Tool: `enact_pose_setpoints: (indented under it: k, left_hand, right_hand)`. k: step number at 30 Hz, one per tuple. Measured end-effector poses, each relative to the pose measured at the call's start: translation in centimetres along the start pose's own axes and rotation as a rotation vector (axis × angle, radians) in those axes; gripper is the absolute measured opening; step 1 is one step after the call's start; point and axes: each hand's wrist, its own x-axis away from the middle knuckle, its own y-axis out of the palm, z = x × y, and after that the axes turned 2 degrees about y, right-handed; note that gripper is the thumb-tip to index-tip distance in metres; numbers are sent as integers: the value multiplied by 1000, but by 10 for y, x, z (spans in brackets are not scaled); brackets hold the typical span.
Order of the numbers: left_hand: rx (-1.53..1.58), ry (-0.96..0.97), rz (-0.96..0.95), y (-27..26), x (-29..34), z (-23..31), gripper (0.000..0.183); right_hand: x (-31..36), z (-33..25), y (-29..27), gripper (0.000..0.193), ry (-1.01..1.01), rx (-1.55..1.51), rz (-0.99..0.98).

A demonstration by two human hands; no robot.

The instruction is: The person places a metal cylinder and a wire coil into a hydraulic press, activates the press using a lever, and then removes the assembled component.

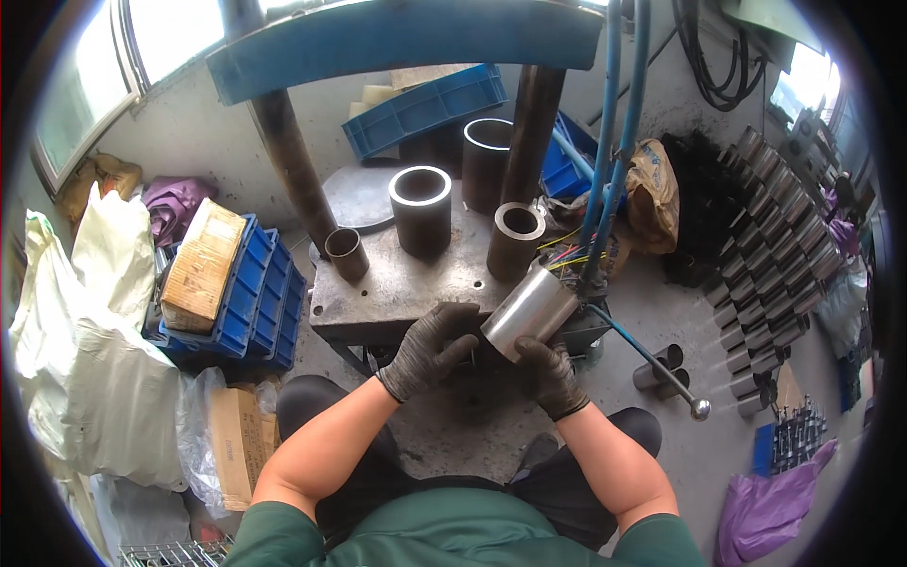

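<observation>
My right hand [553, 376], in a dark grey work glove, grips a shiny metal cylinder [529, 314] from its lower side, thumb across the near end. The cylinder is tilted, in front of the press's steel table [387, 300]. My left hand [425, 353], gloved too, is just left of the cylinder with its fingers stretched out and nothing in them. On the table stand a small dark metal ring [347, 263], a thick-walled metal tube [422, 222], another thick ring [515, 250] and a taller dark tube [484, 175].
A blue press crossbeam [406, 47] spans two steel columns. A ball-ended lever [652, 361] juts out at right, near short metal tubes [657, 369] on the floor. Many metal cylinders [770, 255] are stacked far right. Blue crates [269, 302] and a cardboard box [203, 269] stand left.
</observation>
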Motion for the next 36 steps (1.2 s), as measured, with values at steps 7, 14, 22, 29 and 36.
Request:
enact_pose_setpoints:
  k: [7,14,22,29,36]
  left_hand:
    - [487,-164,16,14,1,-11,99]
    - [300,22,48,28,-1,3,124]
    - [-72,167,86,11,-3,11,113]
    - [-233,479,159,8,-9,13,101]
    - [-250,662,215,13,-8,5,88]
  right_hand:
    - [-16,11,2,88,-272,358,78]
    - [-21,30,4,81,-209,459,24]
    - [-21,31,-12,112,-696,1270,7]
    - [-26,27,-17,105,-938,1410,-36]
    - [-28,13,-3,95,-1172,1537,-17]
